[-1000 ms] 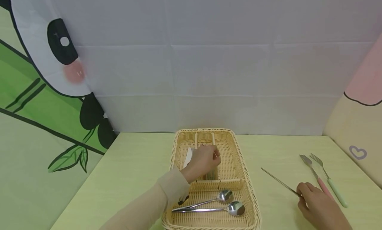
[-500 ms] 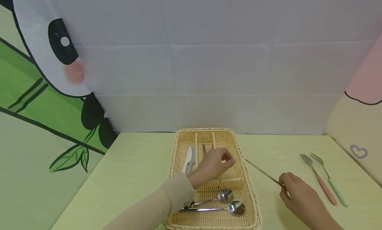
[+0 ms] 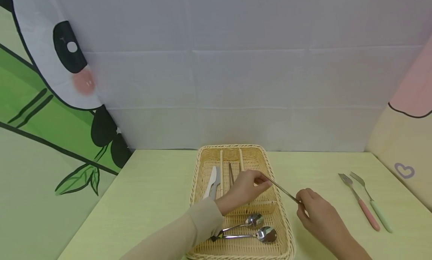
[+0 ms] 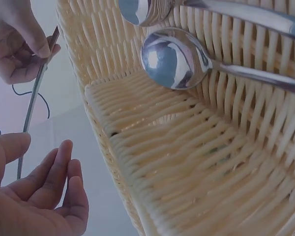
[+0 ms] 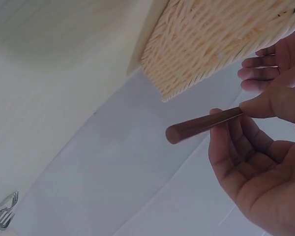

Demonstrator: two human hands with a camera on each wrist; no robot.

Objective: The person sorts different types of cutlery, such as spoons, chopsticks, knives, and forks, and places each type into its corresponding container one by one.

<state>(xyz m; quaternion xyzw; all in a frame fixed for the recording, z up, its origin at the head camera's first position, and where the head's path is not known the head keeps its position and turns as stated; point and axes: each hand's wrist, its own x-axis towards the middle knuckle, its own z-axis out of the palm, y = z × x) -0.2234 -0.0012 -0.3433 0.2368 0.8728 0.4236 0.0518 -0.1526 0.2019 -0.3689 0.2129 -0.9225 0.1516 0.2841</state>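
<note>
In right hand [image 3: 318, 217], a chopstick [image 5: 199, 127]

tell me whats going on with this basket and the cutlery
A person's right hand holds a slim stick by one end, with the left hand at its other end, above the basket; whether the left grips it is unclear. Two spoons lie in the near compartment, two knives in the far left one. A pink-handled fork and a green-handled fork lie on the table, right of the basket.
</note>
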